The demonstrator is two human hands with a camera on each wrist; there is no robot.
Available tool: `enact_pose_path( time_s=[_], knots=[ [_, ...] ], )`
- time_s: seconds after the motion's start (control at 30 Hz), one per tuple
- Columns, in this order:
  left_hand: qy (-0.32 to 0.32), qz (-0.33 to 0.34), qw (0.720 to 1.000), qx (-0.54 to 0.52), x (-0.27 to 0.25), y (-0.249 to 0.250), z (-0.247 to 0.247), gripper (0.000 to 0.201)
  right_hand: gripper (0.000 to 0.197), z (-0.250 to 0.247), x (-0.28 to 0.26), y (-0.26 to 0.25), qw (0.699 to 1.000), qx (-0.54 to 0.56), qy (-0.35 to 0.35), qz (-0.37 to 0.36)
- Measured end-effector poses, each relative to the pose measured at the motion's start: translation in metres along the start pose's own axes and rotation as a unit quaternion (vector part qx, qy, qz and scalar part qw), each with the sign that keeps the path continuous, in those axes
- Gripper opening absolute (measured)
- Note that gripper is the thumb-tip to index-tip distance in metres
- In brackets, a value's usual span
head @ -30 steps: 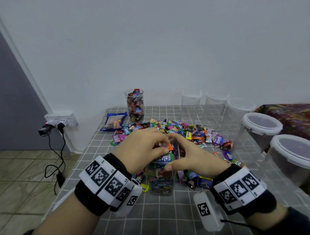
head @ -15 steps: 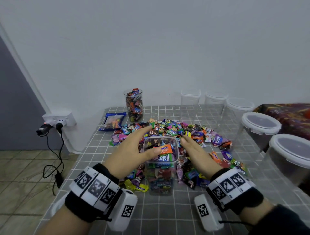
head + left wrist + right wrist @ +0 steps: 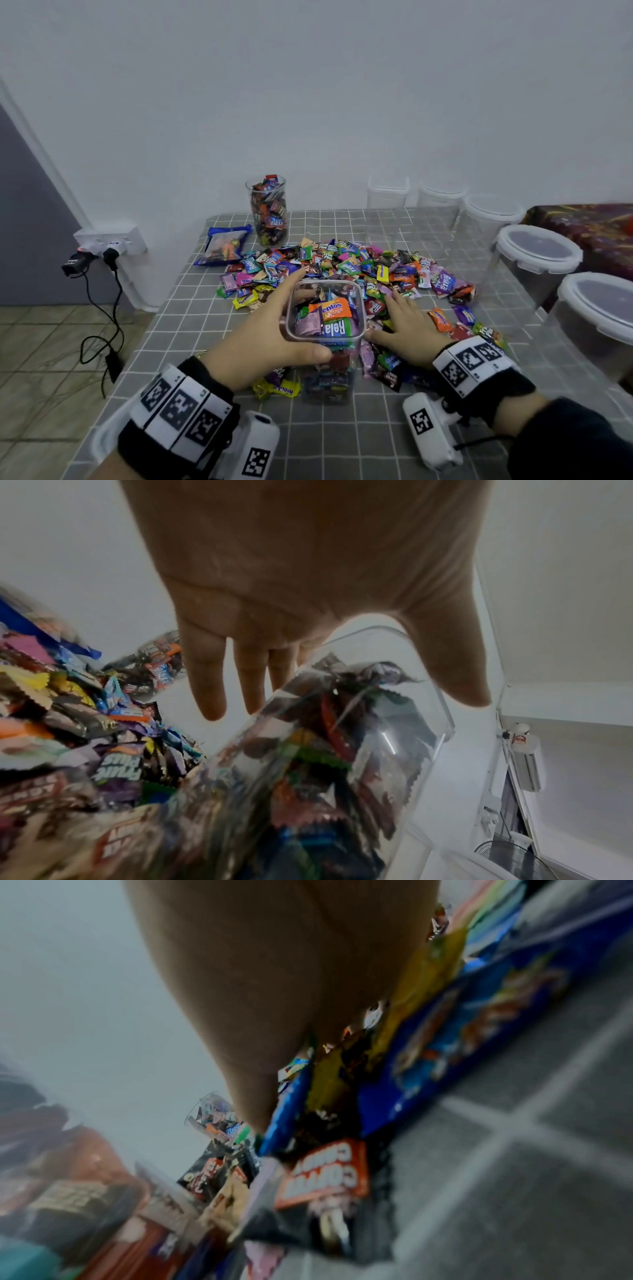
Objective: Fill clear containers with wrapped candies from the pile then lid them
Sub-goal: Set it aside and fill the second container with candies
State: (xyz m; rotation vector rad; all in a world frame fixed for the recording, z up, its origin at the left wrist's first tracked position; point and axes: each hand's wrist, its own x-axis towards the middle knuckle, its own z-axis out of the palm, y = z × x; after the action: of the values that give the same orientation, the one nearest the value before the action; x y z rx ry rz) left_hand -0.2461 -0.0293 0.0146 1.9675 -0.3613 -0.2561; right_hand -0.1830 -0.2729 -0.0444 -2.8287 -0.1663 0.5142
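The left hand (image 3: pixel 260 342) is wrapped round the square clear container (image 3: pixel 325 329), thumb across its near wall and fingers along its far left side, just under the rim; the left wrist view shows the same clasp from below. The right hand (image 3: pixel 407 329) lies flat, fingers straight, on the wrapped candies just right of the container and holds nothing; whether it touches the container's wall cannot be told.

The container is judged full: an orange Mentos wrapper (image 3: pixel 330 308) and a blue Relaxa wrapper (image 3: pixel 334 329) sit at or slightly above the rim. A lid pressed on over that heap could be kept from seating, or a wrapper could be pinched under its edge.

The container stands among the loose pile of candies (image 3: pixel 342 263) that spreads beyond both hands. If it is slid, not lifted, wrappers could be dragged along or wedged beneath its base, and it could be tipped. A one-sided hold on smooth clear plastic could also slip under the full weight.

No free lid is seen near the hands. Lidded containers (image 3: pixel 537 253) stand to the right of the right hand, and an unlidded round jar of candies (image 3: pixel 269 212) stands beyond the left hand. A lid taken from a round container would be judged a poor fit for a square one. The tabletop (image 3: pixel 342 442) in front of both hands is free for setting down.
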Motion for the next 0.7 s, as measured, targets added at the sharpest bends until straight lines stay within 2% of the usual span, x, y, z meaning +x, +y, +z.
enact_pose_path(
  time_s=[0.13, 0.27, 0.43, 0.57, 0.7],
  knots=[
    [0.022, -0.004, 1.0, 0.015, 0.002, -0.002, -0.002, 0.117, 0.094, 0.002, -0.001, -0.002, 0.999, -0.036, -0.009, -0.001],
    [0.043, -0.014, 0.998, 0.046, 0.007, 0.006, -0.002, 0.1, 0.093, 0.002, 0.0, -0.001, 0.999, -0.034, -0.013, -0.006],
    [0.056, 0.006, 0.998, 0.002, 0.025, 0.024, -0.014, 0.089, 0.094, 0.004, 0.001, 0.002, 1.0, -0.006, -0.011, -0.02],
    [0.104, 0.042, 0.994, -0.008, 0.05, 0.048, -0.035, 0.111, 0.095, 0.006, 0.003, 0.005, 1.0, -0.002, -0.008, -0.027],
    [0.191, 0.063, 0.979, 0.018, 0.089, 0.062, -0.051, 0.114, 0.096, 0.007, 0.004, 0.007, 1.0, 0.001, -0.008, -0.027]
  ],
)
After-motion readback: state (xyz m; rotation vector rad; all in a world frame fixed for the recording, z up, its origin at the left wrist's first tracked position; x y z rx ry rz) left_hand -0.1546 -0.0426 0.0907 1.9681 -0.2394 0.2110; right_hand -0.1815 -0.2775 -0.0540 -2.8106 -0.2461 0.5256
